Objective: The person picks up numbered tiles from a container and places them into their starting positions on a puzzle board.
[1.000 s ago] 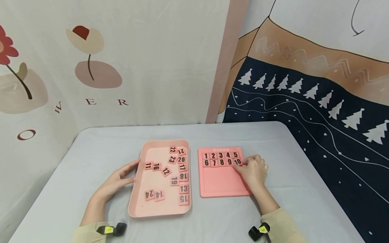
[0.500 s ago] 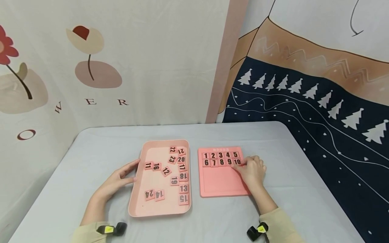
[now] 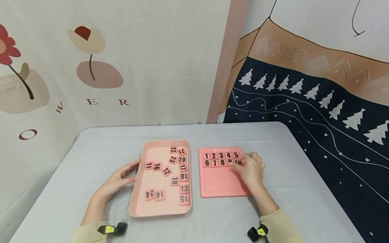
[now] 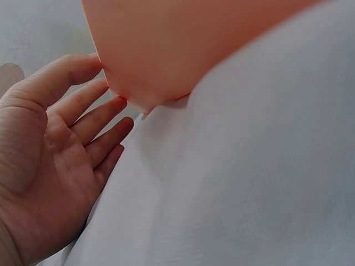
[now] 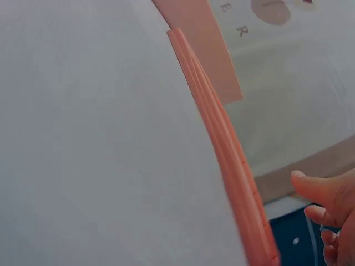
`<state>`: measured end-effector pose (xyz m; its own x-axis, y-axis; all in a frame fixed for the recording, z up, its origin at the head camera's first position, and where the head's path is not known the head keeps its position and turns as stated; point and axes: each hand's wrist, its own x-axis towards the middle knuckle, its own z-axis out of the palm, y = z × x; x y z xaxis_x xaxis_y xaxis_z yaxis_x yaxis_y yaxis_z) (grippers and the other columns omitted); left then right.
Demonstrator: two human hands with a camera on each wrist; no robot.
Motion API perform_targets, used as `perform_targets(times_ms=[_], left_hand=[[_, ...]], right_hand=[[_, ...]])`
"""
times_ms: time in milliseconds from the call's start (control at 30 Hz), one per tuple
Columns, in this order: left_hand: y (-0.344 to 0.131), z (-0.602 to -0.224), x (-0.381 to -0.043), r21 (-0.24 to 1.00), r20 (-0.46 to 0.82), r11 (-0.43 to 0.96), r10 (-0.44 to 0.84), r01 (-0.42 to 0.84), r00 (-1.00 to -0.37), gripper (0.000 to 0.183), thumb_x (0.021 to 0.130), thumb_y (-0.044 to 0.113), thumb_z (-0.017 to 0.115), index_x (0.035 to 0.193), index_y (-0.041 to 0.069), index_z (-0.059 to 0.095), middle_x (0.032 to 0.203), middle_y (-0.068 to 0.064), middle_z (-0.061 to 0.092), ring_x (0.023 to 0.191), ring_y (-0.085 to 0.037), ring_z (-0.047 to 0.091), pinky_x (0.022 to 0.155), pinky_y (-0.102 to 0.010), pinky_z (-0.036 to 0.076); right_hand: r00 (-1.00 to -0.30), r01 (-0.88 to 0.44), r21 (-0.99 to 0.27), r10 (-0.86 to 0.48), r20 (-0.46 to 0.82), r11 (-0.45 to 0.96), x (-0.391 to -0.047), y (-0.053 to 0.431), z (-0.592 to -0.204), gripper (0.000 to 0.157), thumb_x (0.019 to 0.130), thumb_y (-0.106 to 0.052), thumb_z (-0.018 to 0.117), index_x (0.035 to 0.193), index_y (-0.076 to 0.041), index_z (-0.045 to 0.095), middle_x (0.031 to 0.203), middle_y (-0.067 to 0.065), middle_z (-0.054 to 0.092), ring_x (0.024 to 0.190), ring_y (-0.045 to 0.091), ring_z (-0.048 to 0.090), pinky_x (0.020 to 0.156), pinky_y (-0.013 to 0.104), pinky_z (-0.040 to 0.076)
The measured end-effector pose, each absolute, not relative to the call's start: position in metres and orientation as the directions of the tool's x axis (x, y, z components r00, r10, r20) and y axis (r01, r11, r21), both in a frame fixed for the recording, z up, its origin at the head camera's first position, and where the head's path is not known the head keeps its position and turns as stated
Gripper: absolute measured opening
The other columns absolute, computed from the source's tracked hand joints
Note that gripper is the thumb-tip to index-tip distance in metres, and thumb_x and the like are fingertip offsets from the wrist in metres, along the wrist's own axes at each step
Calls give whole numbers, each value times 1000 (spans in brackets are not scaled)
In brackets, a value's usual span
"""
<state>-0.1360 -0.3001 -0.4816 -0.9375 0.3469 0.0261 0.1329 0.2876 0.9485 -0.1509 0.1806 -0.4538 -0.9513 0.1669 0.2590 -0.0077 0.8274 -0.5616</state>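
Observation:
A pink tray (image 3: 161,211) holds loose number tiles, among them tile 12 (image 3: 166,171) and tile 24 (image 3: 150,194). My left hand (image 3: 113,182) rests against its left side, fingers extended; in the left wrist view the fingertips of that hand (image 4: 61,138) meet the tray wall (image 4: 150,50). To the right lies a pink number board (image 3: 223,184) with tiles 1 to 10 in two rows. My right hand (image 3: 253,170) is over its right edge, thumb and fingertips at tiles 9 and 10, partly covering them. In the right wrist view, thumb and fingers stand apart with nothing visible between them.
A white cloth covers the table (image 3: 288,162). Behind it hangs a pale curtain (image 3: 167,67) with flower prints, and at the right a dark blue cloth (image 3: 304,111) with tree prints. The tray and the board stand side by side with a narrow gap.
My right hand has shifted slightly left over the board, and its fingertips now partly cover tiles 9 and 10. The left hand and the tray tiles stay as they were.

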Motion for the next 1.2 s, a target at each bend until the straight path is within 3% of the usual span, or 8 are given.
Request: perform_targets(times_ms=[233,400,700,933,1200], left_hand=[[-300,-482,-136,948,27,290,342,132,-939,66,90,10,66,147,4,36,151,-19,31,126,6,32,97,-7,25],[-300,-482,-136,946,29,294,344,137,-939,66,90,10,67,147,5,36,151,-20,31,126,7,32,97,-7,25],[-300,-482,-137,950,30,281,351,135,-936,65,90,8,65,148,5,36,151,-20,30,125,6,33,97,-7,26],[-300,-483,-136,951,28,279,352,134,-936,65,90,9,65,148,6,36,151,-20,31,125,5,33,97,-8,26],[-302,-483,-137,948,26,288,352,134,-936,64,91,10,65,148,7,36,151,-17,32,126,3,33,97,-9,27]], right_hand=[[-941,-154,-611,74,331,776,-149,154,-432,34,71,-27,86,91,-5,70,110,15,54,106,35,44,92,51,27],[-932,-256,-620,-21,361,741,-150,126,-420,34,69,-29,87,92,-8,72,104,7,54,104,28,44,90,46,28],[-866,-488,-549,-299,400,679,-156,55,-411,32,68,-31,86,94,-18,72,102,0,53,99,20,46,89,43,35],[-791,-612,-457,-498,356,646,-172,2,-414,33,73,-38,82,102,-23,73,103,-3,51,100,15,43,87,35,34],[-743,-663,-359,-637,204,658,-197,-39,-422,40,77,-52,75,111,-31,70,110,-5,49,106,12,41,91,32,32]])
